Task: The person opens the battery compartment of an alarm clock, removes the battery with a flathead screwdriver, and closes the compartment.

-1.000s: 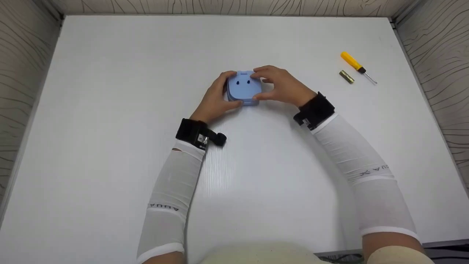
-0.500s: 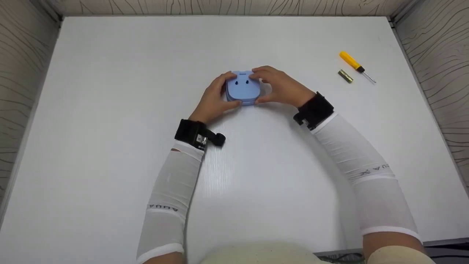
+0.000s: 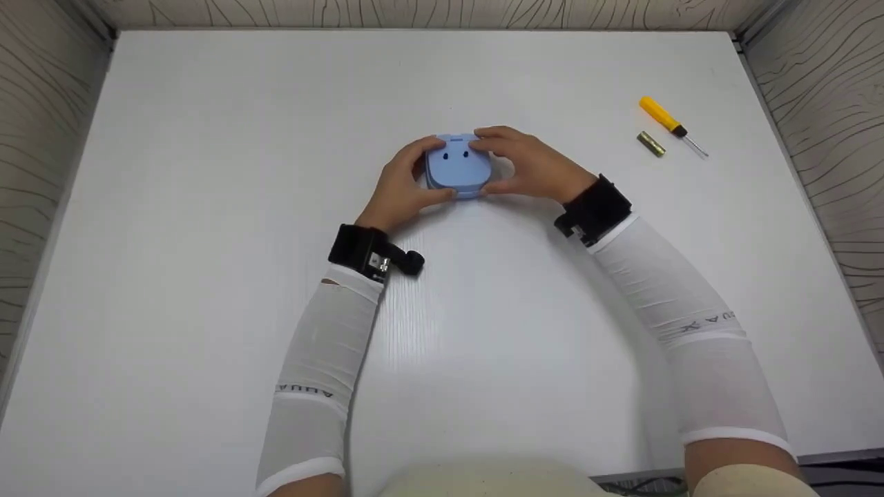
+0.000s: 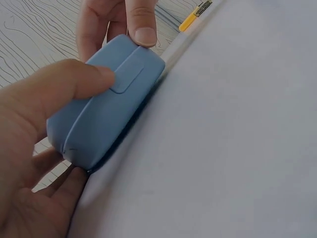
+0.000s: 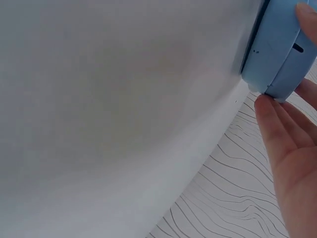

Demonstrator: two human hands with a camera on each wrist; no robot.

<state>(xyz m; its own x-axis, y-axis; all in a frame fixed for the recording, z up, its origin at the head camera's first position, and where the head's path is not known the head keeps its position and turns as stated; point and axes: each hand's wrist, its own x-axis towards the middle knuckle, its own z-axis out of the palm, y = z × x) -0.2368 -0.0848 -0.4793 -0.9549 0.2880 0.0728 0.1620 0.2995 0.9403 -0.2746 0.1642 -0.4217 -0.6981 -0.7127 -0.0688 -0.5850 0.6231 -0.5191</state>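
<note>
A small light-blue box [image 3: 459, 169] with rounded corners lies between both hands; its top bears two dark eye-like spots. My left hand [image 3: 397, 190] grips its left side, thumb on the near face, fingers round the far corner. From the right, my right hand [image 3: 535, 166] holds it, with fingertips at the far right corner and the thumb at the near right corner. In the left wrist view, a seam and a raised tab show on the box's side [image 4: 109, 99]. The right wrist view shows a dark slot in the box's side [image 5: 280, 49].
On the white table [image 3: 207, 207], to the right, lie a screwdriver [image 3: 663, 117] with a yellow handle and a small green-gold cylinder, like a battery [image 3: 651, 143]. Wood-patterned panels [image 3: 414, 14] border the table. Cables [image 3: 642, 485] show at the bottom edge.
My right thumb has slid slightly down and right, off the top's near edge to the near corner. Both hands keep their hold on the box, which stays almost in place.
</note>
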